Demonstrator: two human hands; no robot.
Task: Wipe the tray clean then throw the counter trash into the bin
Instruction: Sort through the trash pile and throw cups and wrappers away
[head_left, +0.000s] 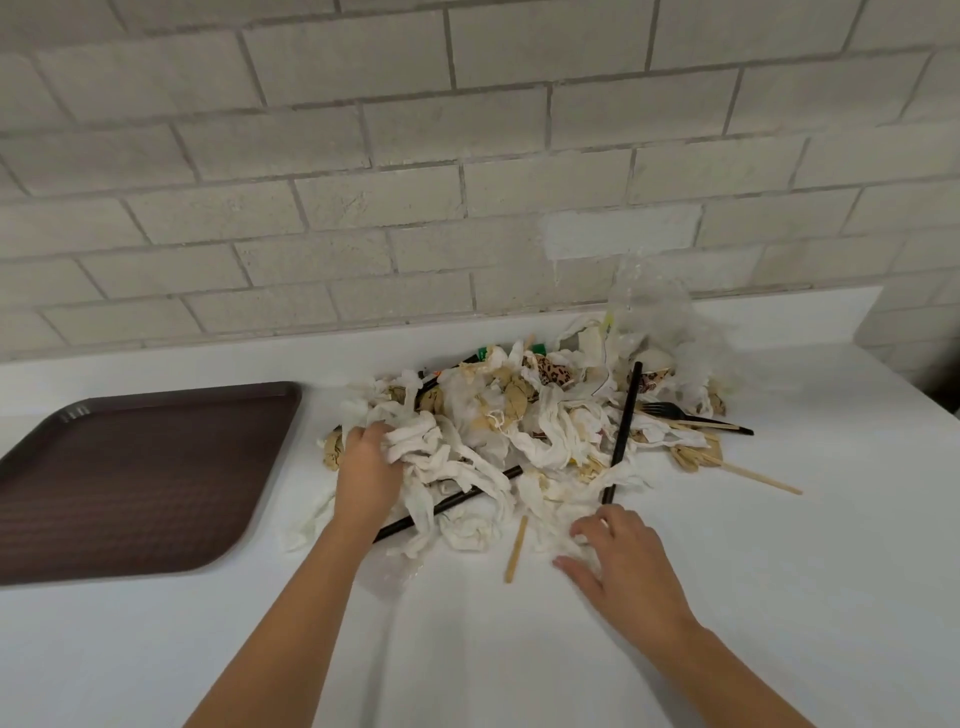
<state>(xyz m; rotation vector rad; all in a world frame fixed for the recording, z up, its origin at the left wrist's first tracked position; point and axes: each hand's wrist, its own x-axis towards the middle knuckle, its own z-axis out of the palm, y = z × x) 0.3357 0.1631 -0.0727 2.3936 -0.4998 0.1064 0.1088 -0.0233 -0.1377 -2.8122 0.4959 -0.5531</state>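
Trash pile (519, 426) gathering looks underway: left hand (366, 467) fingers clutch it, right hand (623, 566) fingers lie spread on it; next, scoop both-handed.

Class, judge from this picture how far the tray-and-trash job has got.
Done, apparently: the tray lies bare, with no litter on it. In hand: the left hand grips napkins in the trash pile, and the right hand rests on its near edge. Left: the whole pile is on the counter; no bin is in view.
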